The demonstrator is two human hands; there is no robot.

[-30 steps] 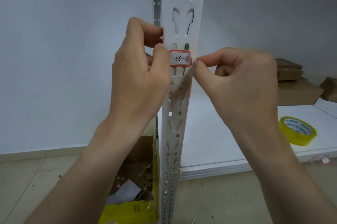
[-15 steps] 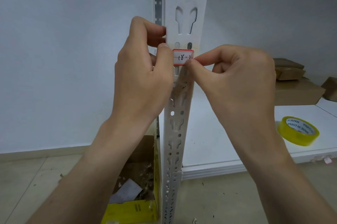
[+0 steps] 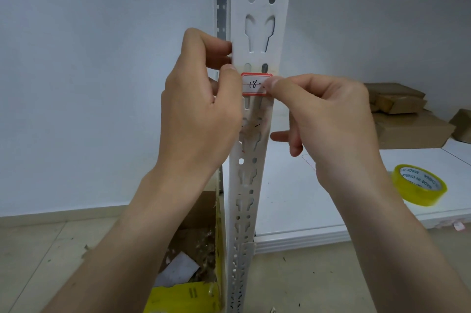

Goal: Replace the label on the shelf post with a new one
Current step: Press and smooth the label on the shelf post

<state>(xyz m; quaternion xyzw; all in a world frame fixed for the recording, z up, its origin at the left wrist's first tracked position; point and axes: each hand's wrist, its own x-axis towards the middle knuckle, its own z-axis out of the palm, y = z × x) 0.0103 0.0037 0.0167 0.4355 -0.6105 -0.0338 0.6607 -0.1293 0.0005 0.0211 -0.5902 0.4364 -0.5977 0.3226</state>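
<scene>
"18-" on label [image 3: 254, 84]; "MADE IN CHINA", tape [image 3: 419, 185]

A storeroom or stock area is being shown. A white slotted steel shelf post [image 3: 254, 185] is being tagged with a handwritten red-bordered label [image 3: 253, 84]. Brown cardboard boxes [image 3: 407, 119] and a yellow tape roll [image 3: 418, 185] are being kept on a low white shelf board [image 3: 293, 210]. An open carton [image 3: 196, 261] of scraps is being left on the tiled floor [image 3: 51, 249].

A white shelf board [image 3: 318, 200] is seen at the right of the frame, with a yellow tape roll [image 3: 419, 184] lying flat near its front edge at lower right and brown cardboard boxes [image 3: 407, 119] piled at its far right.
</scene>
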